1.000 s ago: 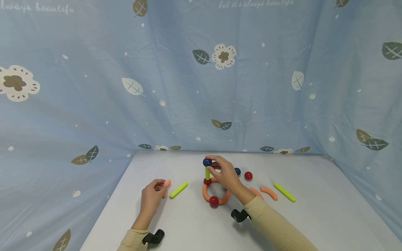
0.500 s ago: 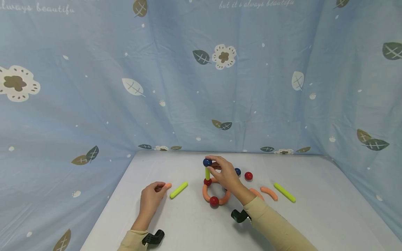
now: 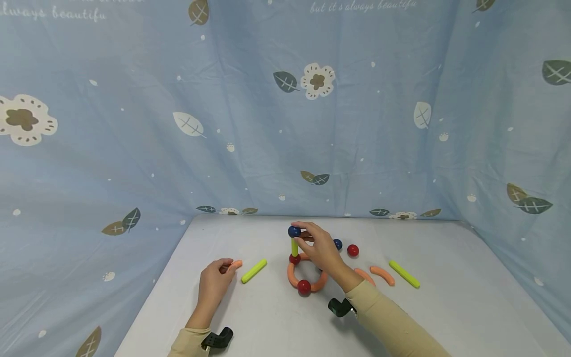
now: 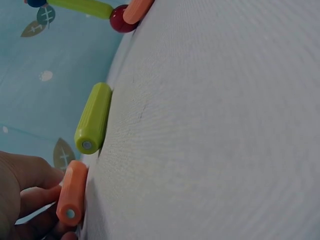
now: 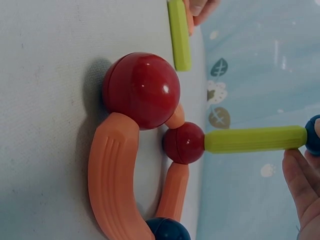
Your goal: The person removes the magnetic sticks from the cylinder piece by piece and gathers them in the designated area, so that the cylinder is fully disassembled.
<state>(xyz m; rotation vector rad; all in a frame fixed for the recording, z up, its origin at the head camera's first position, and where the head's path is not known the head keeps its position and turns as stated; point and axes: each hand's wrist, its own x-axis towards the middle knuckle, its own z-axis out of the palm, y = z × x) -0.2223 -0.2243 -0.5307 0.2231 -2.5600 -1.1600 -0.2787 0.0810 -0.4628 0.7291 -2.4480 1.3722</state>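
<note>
My left hand point(image 3: 215, 279) pinches an orange curved magnetic stick point(image 4: 73, 192) low over the table at the left; fingers cover part of it. Just right of it lies a lime green straight stick point(image 3: 254, 270). Mid-table, a ring of orange curved sticks point(image 5: 114, 175) joins a front red ball point(image 3: 304, 286), a rear red ball point(image 5: 185, 142) and a blue ball point(image 5: 170, 231). An upright green stick point(image 5: 255, 139) rises from the rear red ball. On its top end sits another blue ball point(image 3: 294, 231), pinched by the fingers and thumb of my right hand point(image 3: 322, 250).
Behind the right hand lie a loose blue ball point(image 3: 338, 244) and a loose red ball point(image 3: 353, 250). Farther right are orange curved sticks point(image 3: 382, 275) and a green stick point(image 3: 404, 273). A patterned blue curtain point(image 3: 285, 124) hangs behind the white table point(image 3: 276, 327).
My left hand has taken up the orange curved stick, which has turned and now juts out to the right from the fingertips. My right hand stays at the blue ball.
</note>
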